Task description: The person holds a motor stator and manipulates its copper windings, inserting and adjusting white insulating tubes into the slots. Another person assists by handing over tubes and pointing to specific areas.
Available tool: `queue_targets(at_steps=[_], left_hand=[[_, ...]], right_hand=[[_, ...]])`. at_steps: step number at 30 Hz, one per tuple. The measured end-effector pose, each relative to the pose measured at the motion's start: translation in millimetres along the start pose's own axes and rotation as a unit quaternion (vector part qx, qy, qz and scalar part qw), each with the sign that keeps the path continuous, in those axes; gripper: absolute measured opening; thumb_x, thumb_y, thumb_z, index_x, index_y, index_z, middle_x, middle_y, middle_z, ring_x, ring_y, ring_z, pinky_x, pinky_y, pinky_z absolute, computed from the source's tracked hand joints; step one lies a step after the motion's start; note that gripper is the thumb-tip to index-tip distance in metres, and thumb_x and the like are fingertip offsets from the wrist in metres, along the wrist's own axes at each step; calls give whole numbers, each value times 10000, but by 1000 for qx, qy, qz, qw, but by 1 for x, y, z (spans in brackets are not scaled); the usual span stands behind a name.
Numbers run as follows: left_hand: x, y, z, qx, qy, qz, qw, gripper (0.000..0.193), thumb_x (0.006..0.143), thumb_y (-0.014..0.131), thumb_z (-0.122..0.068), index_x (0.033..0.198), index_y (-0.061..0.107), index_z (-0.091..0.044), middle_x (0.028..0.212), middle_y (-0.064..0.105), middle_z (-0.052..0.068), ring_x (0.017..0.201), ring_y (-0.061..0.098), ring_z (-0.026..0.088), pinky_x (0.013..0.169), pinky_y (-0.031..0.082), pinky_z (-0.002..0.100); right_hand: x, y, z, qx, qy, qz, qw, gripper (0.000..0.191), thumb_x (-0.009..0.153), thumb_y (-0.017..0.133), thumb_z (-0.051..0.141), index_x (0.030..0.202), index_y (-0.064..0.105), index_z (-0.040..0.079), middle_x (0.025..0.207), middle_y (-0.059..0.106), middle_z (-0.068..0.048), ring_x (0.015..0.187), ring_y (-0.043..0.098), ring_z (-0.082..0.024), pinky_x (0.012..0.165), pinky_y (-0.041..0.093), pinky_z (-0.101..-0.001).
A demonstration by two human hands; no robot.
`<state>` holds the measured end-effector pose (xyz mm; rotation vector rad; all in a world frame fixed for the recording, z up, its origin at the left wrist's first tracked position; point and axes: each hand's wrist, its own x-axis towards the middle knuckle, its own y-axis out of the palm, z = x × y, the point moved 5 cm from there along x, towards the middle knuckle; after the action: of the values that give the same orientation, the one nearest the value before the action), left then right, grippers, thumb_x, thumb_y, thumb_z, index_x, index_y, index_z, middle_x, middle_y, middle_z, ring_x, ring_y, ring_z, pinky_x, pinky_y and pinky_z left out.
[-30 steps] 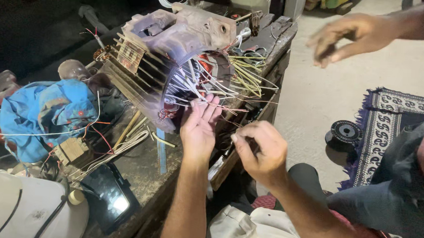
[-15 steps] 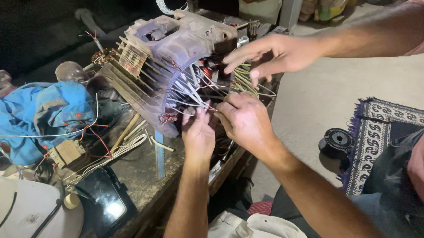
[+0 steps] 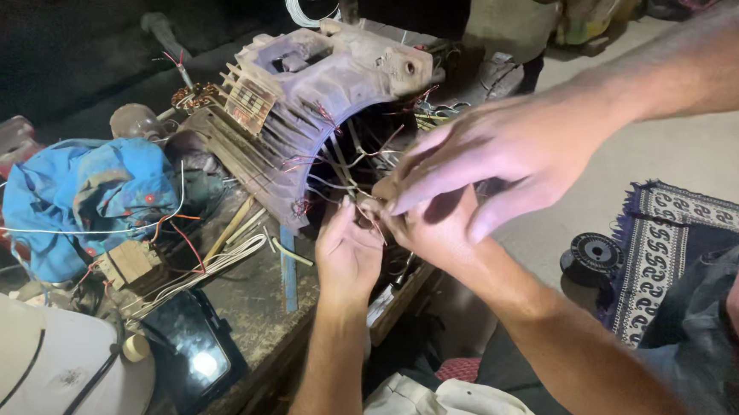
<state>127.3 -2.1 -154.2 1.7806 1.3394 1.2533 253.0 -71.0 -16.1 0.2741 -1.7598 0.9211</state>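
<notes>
I see the workbench (image 3: 252, 311) as a dark, scuffed slab running across the left of the view, cluttered from end to end. On it lies the motor housing (image 3: 308, 101), a heavy ribbed casting of dull purplish-grey metal, tipped on its side; its long axis runs from upper left to lower right, and its open mouth faces my hands. Left of it sits a crumpled blue cloth (image 3: 79, 198), soft and creased, with thin red and white leads across it. At the bottom left is a smooth white rounded casing (image 3: 18, 365), and beside that a glossy black flat device (image 3: 190, 350) catching a glare.

A co-worker's hand (image 3: 492, 155) reaches in from the upper right, fingers spread and loose, over the mouth of the housing. Below it my right hand (image 3: 436, 233) is mostly covered; I cannot tell whether it holds anything. My left hand (image 3: 346, 249) has its fingers pinched together on the thin stiff wires (image 3: 346, 176) that fan out of the housing mouth. On the floor to the right lie a patterned woven rug (image 3: 684, 244) and a small black spool (image 3: 593, 255).
</notes>
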Motion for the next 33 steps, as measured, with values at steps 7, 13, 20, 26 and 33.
queue_targets(at_steps=[7, 13, 20, 26, 33], left_hand=[[-20, 18, -22, -113, 14, 12, 993, 262, 1087, 526, -181, 1260, 609, -3, 1047, 664, 69, 877, 585, 139, 787, 464, 285], [-31, 32, -47, -120, 39, 30, 992, 400, 1076, 513, -270, 1334, 562, 31, 1104, 646, 84, 861, 546, 142, 777, 452, 279], [-23, 13, -15, 4, 8, -13, 1000, 380, 1050, 538, -249, 1365, 563, -39, 1076, 642, 75, 913, 580, 175, 837, 477, 328], [-17, -2, 7, 34, -59, -75, 995, 348, 1048, 516, -286, 1315, 485, -65, 1084, 671, 83, 967, 637, 228, 852, 509, 384], [-40, -19, 6, 113, -104, -110, 982, 500, 1026, 491, -314, 1447, 501, -46, 1089, 706, 125, 941, 669, 223, 810, 547, 355]], right_hand=[[38, -8, -3, 136, 3, 18, 991, 166, 853, 841, 174, 880, 717, 67, 893, 706, -59, 810, 709, -251, 697, 569, -359], [77, -5, -1, 163, 13, 26, 986, 179, 842, 868, 206, 874, 746, 78, 864, 723, -38, 668, 701, -223, 606, 544, -358], [92, 7, 0, 163, 29, 69, 984, 246, 833, 864, 245, 857, 710, 55, 802, 703, -33, 663, 707, -194, 591, 553, -350], [51, -10, -6, 227, -8, 114, 967, 267, 877, 844, 192, 1063, 718, 47, 923, 729, -77, 816, 724, -236, 702, 574, -364], [-41, -23, -53, 364, 203, 6, 909, 258, 978, 790, 152, 1162, 689, 1, 936, 680, -15, 863, 641, -127, 801, 531, -269]])
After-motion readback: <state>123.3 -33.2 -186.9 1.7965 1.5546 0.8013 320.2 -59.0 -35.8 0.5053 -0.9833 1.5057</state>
